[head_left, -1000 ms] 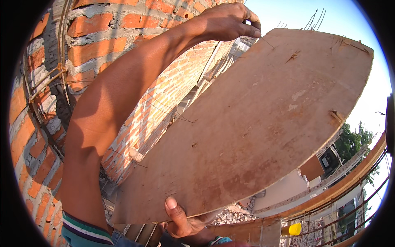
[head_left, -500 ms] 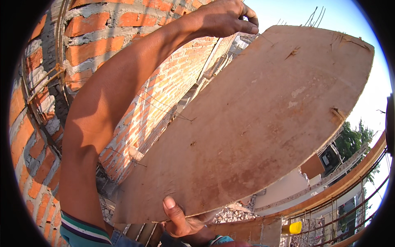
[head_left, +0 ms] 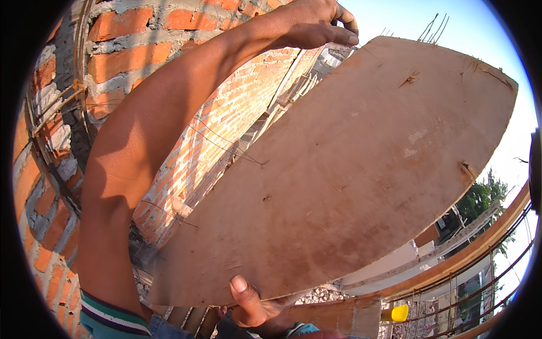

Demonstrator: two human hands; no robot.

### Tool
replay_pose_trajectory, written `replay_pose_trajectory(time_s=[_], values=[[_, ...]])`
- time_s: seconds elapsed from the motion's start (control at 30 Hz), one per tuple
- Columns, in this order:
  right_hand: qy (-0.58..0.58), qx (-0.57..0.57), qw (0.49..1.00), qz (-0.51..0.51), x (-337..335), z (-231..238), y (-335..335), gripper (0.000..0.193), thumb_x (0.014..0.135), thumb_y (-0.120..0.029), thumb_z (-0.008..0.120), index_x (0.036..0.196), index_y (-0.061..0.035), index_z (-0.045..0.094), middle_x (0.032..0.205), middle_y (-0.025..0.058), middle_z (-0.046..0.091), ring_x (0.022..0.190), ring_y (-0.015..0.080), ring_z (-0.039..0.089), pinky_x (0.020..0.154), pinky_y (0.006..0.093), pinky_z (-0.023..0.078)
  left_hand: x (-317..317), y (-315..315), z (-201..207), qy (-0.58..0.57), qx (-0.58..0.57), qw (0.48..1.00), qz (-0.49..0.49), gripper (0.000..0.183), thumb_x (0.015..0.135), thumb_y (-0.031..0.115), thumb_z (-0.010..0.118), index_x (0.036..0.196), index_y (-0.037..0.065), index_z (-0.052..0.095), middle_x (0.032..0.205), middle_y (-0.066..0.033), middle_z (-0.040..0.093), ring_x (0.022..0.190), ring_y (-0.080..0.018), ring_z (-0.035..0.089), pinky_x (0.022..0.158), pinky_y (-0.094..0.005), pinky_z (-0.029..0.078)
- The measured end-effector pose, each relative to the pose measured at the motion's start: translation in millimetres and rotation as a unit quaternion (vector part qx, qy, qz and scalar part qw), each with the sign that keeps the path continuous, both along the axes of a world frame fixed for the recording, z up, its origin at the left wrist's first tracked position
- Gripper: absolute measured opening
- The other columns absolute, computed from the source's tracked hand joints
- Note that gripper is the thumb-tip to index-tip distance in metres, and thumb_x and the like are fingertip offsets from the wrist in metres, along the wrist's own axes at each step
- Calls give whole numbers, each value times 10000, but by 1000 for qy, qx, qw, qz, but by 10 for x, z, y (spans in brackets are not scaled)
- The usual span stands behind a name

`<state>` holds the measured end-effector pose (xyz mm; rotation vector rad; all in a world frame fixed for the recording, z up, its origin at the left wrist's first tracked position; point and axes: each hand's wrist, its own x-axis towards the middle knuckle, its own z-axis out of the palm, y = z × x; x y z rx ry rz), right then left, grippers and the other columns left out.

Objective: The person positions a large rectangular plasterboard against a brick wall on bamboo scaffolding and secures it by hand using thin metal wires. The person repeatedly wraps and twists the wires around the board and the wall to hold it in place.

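Note:
A large brown wooden formwork panel [head_left: 339,164] slants across the view, its upper end against the sky. My left hand [head_left: 322,25] is raised beside the panel's upper left edge, fingers closed in a pinch on a thin wire [head_left: 370,51] that runs to the board. At the bottom edge my right hand [head_left: 253,308] grips the panel. Its thumb lies on the near face; the other fingers are mostly hidden behind the board. More thin wires [head_left: 243,153] stick out along the left edge.
A brick wall [head_left: 130,62] with steel bars [head_left: 79,68] stands close on the left. Rubble [head_left: 322,295] lies below the panel. To the right are a curved-looking wooden beam [head_left: 451,257], rebar, and a yellow cup-like object [head_left: 395,313].
The panel has shifted slightly, its lower end to the left and its upper right corner a little to the right. My right hand has moved a little with it; both hands keep their hold.

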<state>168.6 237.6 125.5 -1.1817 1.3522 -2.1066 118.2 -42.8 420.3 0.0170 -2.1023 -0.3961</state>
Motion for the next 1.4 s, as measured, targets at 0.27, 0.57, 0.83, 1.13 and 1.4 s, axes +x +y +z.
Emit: replay_pose_trajectory(time_s=[0.27, 0.57, 0.83, 1.13, 1.4], values=[[4, 17, 1000, -16, -15, -77, 71, 1047, 739, 36, 770, 1612, -121, 214, 1537, 257, 369, 1416, 433, 371, 1166, 550, 320, -169, -126, -49, 28, -60, 998, 22, 382, 940, 393, 716, 1122, 59, 756, 970, -126, 742, 907, -243, 697, 818, -399, 540], [5, 34, 998, -49, -66, -126, 20, 1035, 743, 40, 767, 1609, -120, 224, 1532, 271, 371, 1415, 446, 370, 1163, 554, 321, -336, -230, -100, 52, -59, 996, 37, 343, 926, 394, 731, 1054, 78, 768, 815, -75, 720, 757, -210, 679, 708, -395, 528], [5, 44, 997, -68, -81, -153, -66, 1024, 746, 44, 765, 1606, -119, 234, 1527, 284, 372, 1414, 457, 368, 1160, 557, 322, -139, -106, -108, 62, -77, 995, 25, 330, 934, 341, 721, 1091, 54, 760, 965, -123, 745, 910, -249, 712, 818, -403, 549], [5, 50, 996, -67, -70, -171, -62, 1012, 750, 48, 762, 1603, -118, 244, 1522, 297, 374, 1414, 470, 366, 1157, 561, 323, -32, -2, -107, -7, -1, 1000, 24, 350, 959, 307, 700, 1202, 56, 704, 1120, -125, 709, 1056, -267, 668, 928, -419, 525], [6, 54, 997, -61, -73, -175, -47, 1001, 753, 52, 759, 1600, -117, 254, 1517, 310, 375, 1413, 481, 365, 1154, 565, 324, -318, -104, -110, 51, -51, 996, 49, 291, 932, 336, 726, 1091, 95, 767, 947, -74, 749, 909, -207, 705, 799, -393, 539]])
